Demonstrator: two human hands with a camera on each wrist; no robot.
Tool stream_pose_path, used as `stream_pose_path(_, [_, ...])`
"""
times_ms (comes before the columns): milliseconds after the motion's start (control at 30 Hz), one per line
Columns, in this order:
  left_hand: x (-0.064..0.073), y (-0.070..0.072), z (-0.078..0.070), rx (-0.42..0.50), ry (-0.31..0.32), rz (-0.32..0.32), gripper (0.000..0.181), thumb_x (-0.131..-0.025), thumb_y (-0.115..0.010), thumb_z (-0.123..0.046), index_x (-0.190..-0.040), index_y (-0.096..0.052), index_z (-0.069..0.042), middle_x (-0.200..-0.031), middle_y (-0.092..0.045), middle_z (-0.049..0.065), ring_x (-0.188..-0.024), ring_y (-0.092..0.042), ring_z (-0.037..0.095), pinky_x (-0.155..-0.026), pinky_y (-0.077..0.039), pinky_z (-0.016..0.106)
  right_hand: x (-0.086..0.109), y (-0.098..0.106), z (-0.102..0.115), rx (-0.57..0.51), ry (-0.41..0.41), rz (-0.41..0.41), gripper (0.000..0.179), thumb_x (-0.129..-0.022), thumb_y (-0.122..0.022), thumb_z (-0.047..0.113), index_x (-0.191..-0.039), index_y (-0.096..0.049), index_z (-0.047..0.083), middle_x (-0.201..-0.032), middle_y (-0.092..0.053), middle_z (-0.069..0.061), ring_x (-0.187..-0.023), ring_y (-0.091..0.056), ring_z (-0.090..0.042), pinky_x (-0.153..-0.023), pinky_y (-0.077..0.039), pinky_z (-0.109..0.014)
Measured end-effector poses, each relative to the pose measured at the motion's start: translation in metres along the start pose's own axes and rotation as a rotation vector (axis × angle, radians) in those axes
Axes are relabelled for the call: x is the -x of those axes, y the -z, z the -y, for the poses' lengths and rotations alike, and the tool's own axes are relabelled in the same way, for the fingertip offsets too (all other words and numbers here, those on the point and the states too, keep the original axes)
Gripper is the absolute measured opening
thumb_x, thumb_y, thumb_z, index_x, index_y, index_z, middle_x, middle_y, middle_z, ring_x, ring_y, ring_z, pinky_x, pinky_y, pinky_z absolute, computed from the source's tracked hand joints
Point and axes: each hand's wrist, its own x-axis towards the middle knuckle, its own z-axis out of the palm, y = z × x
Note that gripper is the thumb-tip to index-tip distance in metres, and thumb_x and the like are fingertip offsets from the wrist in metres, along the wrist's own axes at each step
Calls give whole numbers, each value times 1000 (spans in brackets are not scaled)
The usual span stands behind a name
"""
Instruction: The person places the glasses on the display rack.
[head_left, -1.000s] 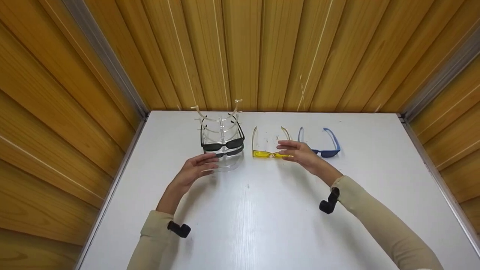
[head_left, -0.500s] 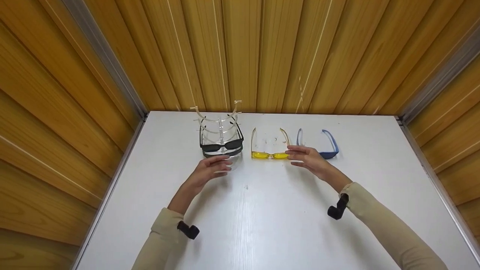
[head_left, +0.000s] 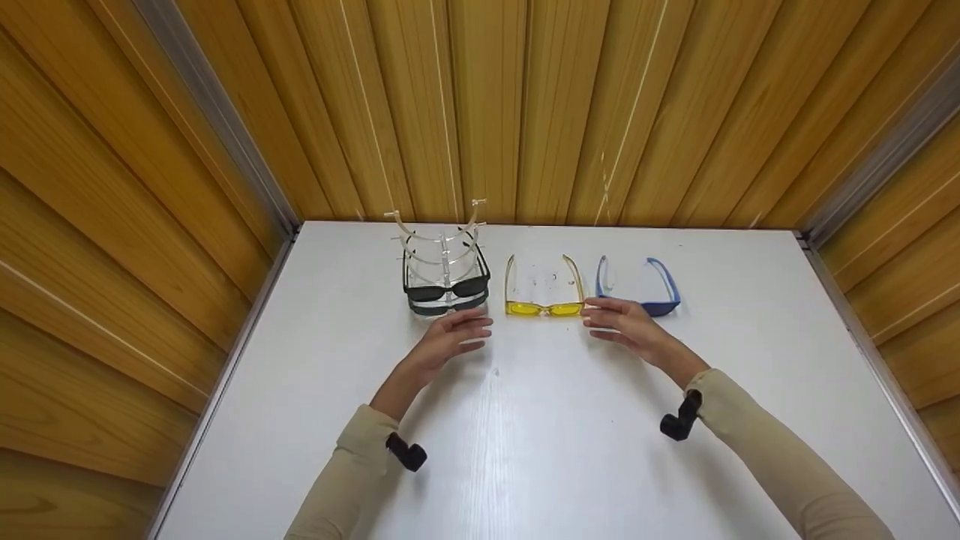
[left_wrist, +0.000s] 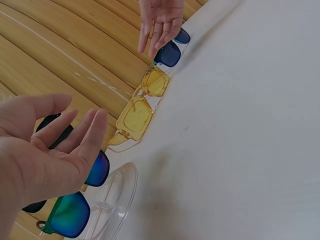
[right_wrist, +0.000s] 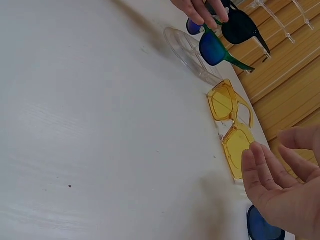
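Observation:
My left hand (head_left: 442,345) hovers just in front of a clear display stand (head_left: 445,247), fingers loosely extended and holding nothing. Black sunglasses (head_left: 469,288) hang on the stand, above green-framed sunglasses (left_wrist: 70,215) with blue-green lenses. My right hand (head_left: 634,330) is held near the right corner of the yellow sunglasses (head_left: 529,309), its relaxed fingers around nothing. These yellow sunglasses lie on the white table with their temples spread towards the back. Blue sunglasses (head_left: 661,308) sit to their right, partly hidden by my right hand in the head view.
The white table (head_left: 525,435) ends at a wood-patterned wall (head_left: 517,112) at the back. Similar walls close in the left and right sides. The stand's clear upper arms (head_left: 476,214) stick up bare, and its round clear base (left_wrist: 125,200) rests on the table.
My left hand has moved right across the front of the stand. My right hand has drawn back right and slightly down, uncovering the yellow sunglasses. The sunglasses stay where they were.

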Motion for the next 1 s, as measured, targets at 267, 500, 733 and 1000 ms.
stream_pose_path(267, [-21, -12, 10, 44, 8, 2, 52, -102, -52, 1, -152, -38, 9, -155, -42, 32, -142, -48, 41, -118, -46, 45, -9, 3, -9, -19, -5, -20, 56, -106, -54, 13, -156, -34, -3, -158, -42, -24, -125, -63, -17, -118, -45, -41])
stream_pose_path(500, [-38, -24, 20, 79, -4, -10, 55, -102, -50, 1, -154, -34, 8, -159, -34, 32, -148, -37, 44, -121, -41, 45, -17, -1, -17, -74, -24, -49, 57, -106, -54, 10, -157, -33, -2, -160, -39, -25, -129, -61, -21, -121, -41, -42])
stream_pose_path(733, [-47, -29, 29, 98, 19, -39, 60, -100, -52, -1, -156, -32, 4, -164, -27, 27, -150, -35, 42, -124, -35, 48, -21, -6, -24, -114, -43, -55, 61, -106, -52, 8, -160, -26, 0, -164, -31, -25, -132, -58, -21, -120, -43, -37])
stream_pose_path(1000, [-61, -34, 37, 118, -12, -59, 68, -96, -55, 0, -158, -27, 5, -165, -24, 29, -154, -27, 42, -129, -25, 51, -28, -5, -25, -127, -52, -64, 67, -106, -50, 7, -163, -16, 2, -169, -20, -21, -154, -31, -34, -127, -32, -41])
